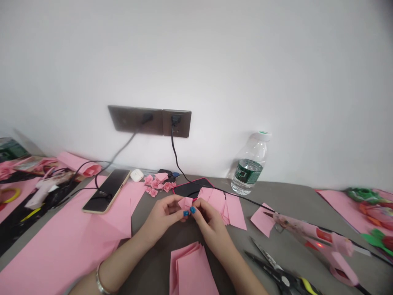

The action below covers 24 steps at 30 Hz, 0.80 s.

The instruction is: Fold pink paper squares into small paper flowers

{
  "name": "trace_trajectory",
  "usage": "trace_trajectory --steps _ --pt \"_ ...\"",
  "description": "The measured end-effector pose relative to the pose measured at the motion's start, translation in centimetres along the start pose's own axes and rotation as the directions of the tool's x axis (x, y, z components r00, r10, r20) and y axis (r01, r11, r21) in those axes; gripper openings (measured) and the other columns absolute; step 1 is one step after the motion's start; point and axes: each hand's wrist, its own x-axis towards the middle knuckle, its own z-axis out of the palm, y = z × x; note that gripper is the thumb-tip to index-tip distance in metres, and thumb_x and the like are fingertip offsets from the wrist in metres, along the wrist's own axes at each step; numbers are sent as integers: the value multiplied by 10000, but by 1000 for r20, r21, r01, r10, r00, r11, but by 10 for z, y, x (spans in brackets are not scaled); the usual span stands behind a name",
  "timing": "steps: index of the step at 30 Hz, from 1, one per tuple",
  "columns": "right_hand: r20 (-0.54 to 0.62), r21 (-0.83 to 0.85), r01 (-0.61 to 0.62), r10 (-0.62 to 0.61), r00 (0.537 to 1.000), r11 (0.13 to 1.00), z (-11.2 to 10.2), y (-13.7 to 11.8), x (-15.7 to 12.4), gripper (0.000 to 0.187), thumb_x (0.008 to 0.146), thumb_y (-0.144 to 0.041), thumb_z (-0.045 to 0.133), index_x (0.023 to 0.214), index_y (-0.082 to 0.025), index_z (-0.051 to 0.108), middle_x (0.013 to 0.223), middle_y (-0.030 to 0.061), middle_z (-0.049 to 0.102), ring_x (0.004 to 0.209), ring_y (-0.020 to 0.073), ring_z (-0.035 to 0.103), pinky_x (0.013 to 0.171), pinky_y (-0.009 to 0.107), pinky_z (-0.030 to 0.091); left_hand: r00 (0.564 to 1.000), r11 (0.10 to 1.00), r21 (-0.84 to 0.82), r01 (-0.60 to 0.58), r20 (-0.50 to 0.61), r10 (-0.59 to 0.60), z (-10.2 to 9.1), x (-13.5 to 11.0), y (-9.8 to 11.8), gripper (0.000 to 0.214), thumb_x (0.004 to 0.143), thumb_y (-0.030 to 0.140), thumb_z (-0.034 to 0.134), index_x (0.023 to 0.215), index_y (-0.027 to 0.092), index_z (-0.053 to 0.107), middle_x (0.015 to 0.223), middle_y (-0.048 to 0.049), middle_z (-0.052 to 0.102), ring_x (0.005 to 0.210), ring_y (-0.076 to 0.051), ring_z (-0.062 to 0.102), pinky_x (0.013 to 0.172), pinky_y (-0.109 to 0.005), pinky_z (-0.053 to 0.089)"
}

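the left hand (161, 215) and right hand (210, 227) both pinch a small folded pink paper (185, 203) above the gray desk (153, 266), beside loose pink sheets (216, 200).

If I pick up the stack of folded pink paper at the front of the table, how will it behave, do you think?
The stack of folded pink paper will probably feel light and rather floppy, because the sheets look thin. The folds may add a little stiffness. The sheets also seem loose, with no visible clip, so they could slide apart.
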Motion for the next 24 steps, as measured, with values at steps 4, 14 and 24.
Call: trace_trajectory --steps 4,14,24 --pt "-69 57 7 -3 998 998 0 2 -1 273 904 -470 521 899 -198 544 758 6 538 646 152 509 584 258 403 1000 998 56 14 6 -14 2 1 -1 280 711 212 750 966 158 648 748 4 653 672 -134 615 673 -253 501" --pt "-75 103 -15 23 997 995 -1 10 3 295 876 -479 582 812 -190 571 729 7 542 638 149 502 585 258 398 999 997 74 -35 10 34 0 1 -3 211 759 267 732 916 164 635 798 -12 653 713 -143 608 685 -267 517" --pt "-57 169 -51 61 997 984 -2 8 3 348 847 -513 620 771 -180 553 694 -9 509 623 135 478 574 247 372 997 993 94 -72 -26 75 4 -2 4 228 763 291 737 931 151 674 829 -36 673 731 -142 601 612 -219 504"
